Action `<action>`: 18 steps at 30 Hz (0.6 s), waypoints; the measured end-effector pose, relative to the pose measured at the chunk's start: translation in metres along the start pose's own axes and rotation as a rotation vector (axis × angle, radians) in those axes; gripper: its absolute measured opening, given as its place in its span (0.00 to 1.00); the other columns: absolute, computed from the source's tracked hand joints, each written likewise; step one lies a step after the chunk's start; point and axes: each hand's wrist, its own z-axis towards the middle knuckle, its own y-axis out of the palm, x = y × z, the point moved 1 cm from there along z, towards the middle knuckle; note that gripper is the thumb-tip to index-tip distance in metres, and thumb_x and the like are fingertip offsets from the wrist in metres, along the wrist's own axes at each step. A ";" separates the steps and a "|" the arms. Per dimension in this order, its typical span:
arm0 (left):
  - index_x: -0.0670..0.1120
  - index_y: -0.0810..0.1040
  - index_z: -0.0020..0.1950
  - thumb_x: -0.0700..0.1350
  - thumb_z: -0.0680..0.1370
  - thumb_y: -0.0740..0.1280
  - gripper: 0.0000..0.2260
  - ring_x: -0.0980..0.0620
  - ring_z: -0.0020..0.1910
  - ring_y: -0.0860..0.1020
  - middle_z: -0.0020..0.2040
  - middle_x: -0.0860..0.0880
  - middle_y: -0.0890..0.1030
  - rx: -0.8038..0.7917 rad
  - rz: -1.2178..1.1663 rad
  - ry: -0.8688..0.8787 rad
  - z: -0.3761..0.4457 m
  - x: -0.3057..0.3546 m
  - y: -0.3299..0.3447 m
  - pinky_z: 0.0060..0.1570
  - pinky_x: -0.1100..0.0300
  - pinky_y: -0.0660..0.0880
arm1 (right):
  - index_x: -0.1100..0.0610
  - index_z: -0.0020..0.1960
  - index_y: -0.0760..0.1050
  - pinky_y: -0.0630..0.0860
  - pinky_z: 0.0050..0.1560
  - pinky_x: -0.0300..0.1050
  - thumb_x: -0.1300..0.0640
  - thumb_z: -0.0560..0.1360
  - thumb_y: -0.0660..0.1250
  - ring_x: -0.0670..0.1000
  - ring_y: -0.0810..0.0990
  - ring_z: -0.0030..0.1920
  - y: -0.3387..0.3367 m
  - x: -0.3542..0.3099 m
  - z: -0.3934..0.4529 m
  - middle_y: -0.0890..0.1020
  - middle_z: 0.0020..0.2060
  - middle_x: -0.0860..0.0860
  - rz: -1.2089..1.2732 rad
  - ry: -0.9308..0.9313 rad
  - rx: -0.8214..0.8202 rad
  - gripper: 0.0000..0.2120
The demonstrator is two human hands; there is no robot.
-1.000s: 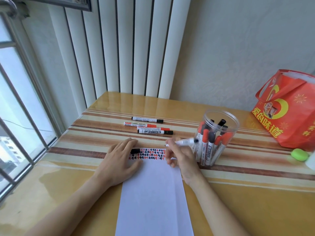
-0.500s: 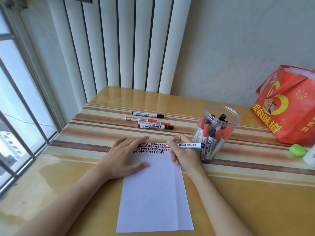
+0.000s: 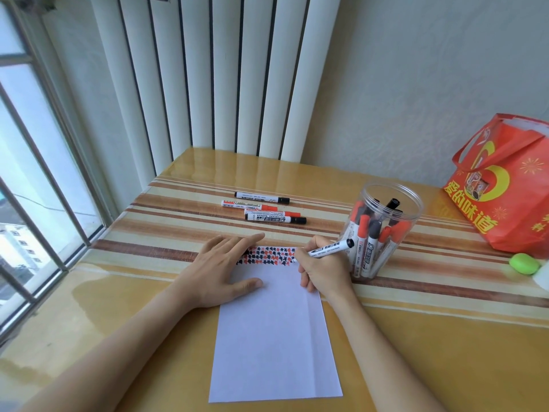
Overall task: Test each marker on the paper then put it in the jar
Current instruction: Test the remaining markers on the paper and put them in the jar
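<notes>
Marker being gripped in the right hand, tip at the paper's far right corner.

The right hand's grip is closing around the marker, fingers curling about the barrel, its black end slanting up toward the jar just beside the hand; the wrist is lying at the paper's right edge. The left hand is pressing flat on the paper, grip relaxed, fingers straight over the band of red and black marks, thumb spreading out. Four loose markers are lying farther back on the table.
</notes>
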 end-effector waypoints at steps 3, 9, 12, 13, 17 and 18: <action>0.62 0.51 0.82 0.71 0.78 0.61 0.37 0.59 0.73 0.66 0.72 0.60 0.70 0.000 0.006 -0.005 0.000 0.000 0.001 0.79 0.50 0.52 | 0.68 0.43 0.70 0.66 0.20 0.40 0.63 0.76 0.70 0.52 0.73 0.18 -0.001 -0.001 -0.001 0.77 0.26 0.57 -0.003 0.000 -0.006 0.11; 0.61 0.68 0.75 0.72 0.79 0.58 0.28 0.60 0.73 0.66 0.71 0.62 0.68 0.004 0.054 0.027 0.000 -0.004 0.005 0.77 0.50 0.54 | 0.66 0.44 0.71 0.66 0.21 0.40 0.62 0.77 0.70 0.51 0.73 0.19 -0.001 0.001 0.000 0.77 0.26 0.57 -0.035 0.006 -0.035 0.10; 0.61 0.69 0.75 0.72 0.79 0.58 0.28 0.61 0.72 0.66 0.71 0.62 0.68 0.009 0.067 0.030 0.000 -0.004 0.006 0.77 0.51 0.55 | 0.65 0.43 0.72 0.66 0.21 0.39 0.62 0.77 0.70 0.51 0.72 0.19 -0.001 0.001 0.000 0.77 0.25 0.56 -0.043 0.016 -0.022 0.09; 0.61 0.69 0.75 0.72 0.79 0.58 0.28 0.61 0.72 0.65 0.71 0.62 0.68 0.009 0.069 0.031 0.000 -0.004 0.006 0.77 0.51 0.54 | 0.65 0.43 0.72 0.66 0.21 0.39 0.62 0.76 0.70 0.50 0.72 0.18 -0.002 0.001 0.000 0.77 0.25 0.56 -0.041 0.019 -0.014 0.09; 0.61 0.68 0.75 0.72 0.78 0.58 0.28 0.62 0.72 0.65 0.71 0.63 0.67 0.003 0.075 0.027 0.000 -0.003 0.005 0.77 0.51 0.54 | 0.66 0.43 0.72 0.65 0.20 0.39 0.63 0.76 0.70 0.50 0.71 0.17 -0.003 0.000 -0.001 0.76 0.25 0.57 -0.031 0.014 -0.001 0.09; 0.61 0.69 0.74 0.72 0.78 0.58 0.28 0.61 0.72 0.65 0.71 0.63 0.68 0.005 0.073 0.028 0.000 -0.003 0.005 0.77 0.51 0.54 | 0.66 0.43 0.72 0.65 0.20 0.39 0.63 0.77 0.69 0.50 0.71 0.17 -0.003 0.000 -0.002 0.76 0.26 0.57 -0.039 0.007 -0.007 0.09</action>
